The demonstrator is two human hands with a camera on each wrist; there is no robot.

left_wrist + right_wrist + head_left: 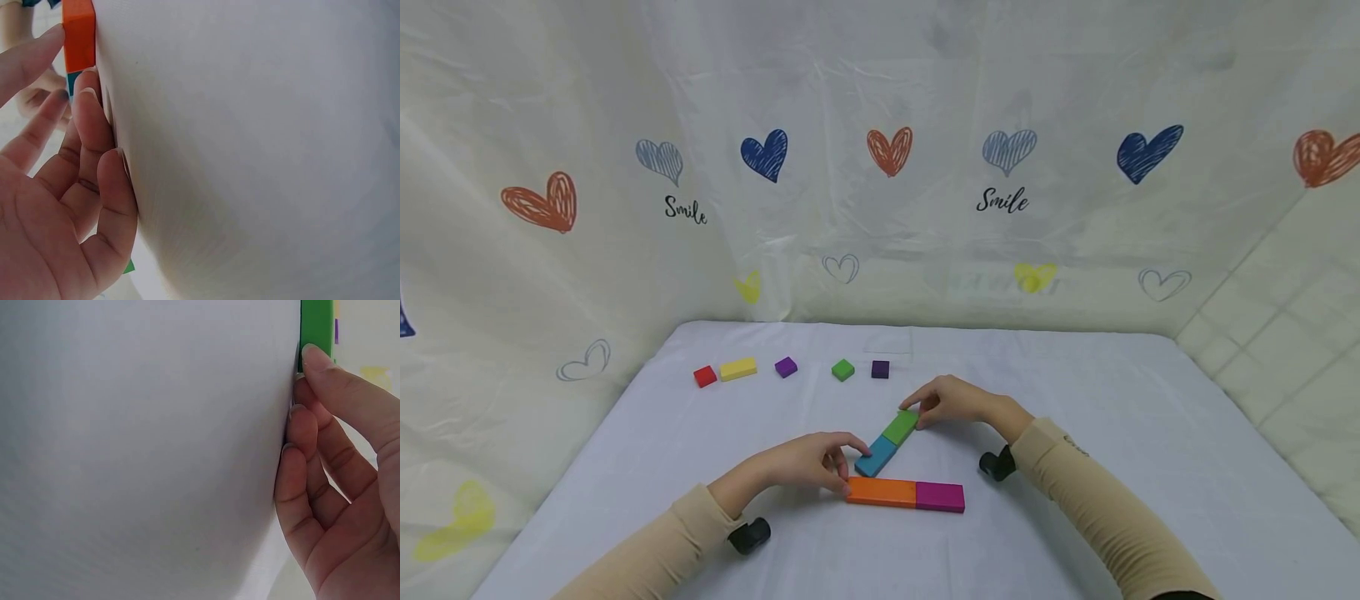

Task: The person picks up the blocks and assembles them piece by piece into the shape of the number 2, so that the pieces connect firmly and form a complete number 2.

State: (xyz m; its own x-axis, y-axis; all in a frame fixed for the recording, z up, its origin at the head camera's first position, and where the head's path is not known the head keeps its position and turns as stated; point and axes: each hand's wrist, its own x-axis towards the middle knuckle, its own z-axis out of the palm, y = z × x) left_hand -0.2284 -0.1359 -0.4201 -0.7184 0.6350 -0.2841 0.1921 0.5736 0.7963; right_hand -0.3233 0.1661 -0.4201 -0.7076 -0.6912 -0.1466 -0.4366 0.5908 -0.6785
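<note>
On the white table, an orange block (882, 492) and a magenta block (940, 497) lie end to end in a row. Behind them a blue block (877, 455) and a long green block (901, 427) form a second, slanted row, its near end close to the orange block. My left hand (805, 461) touches the orange block's left end with the thumb, while its index finger rests on the blue block. At the far end of the green block, my right hand (957, 402) pinches it between thumb and index finger; the right wrist view shows this green end (317, 328).
Along the back of the table lie a red block (705, 377), a yellow block (738, 369), a purple block (786, 367), a small green block (843, 370) and a dark purple block (880, 369). A heart-printed curtain (940, 250) hangs behind the table.
</note>
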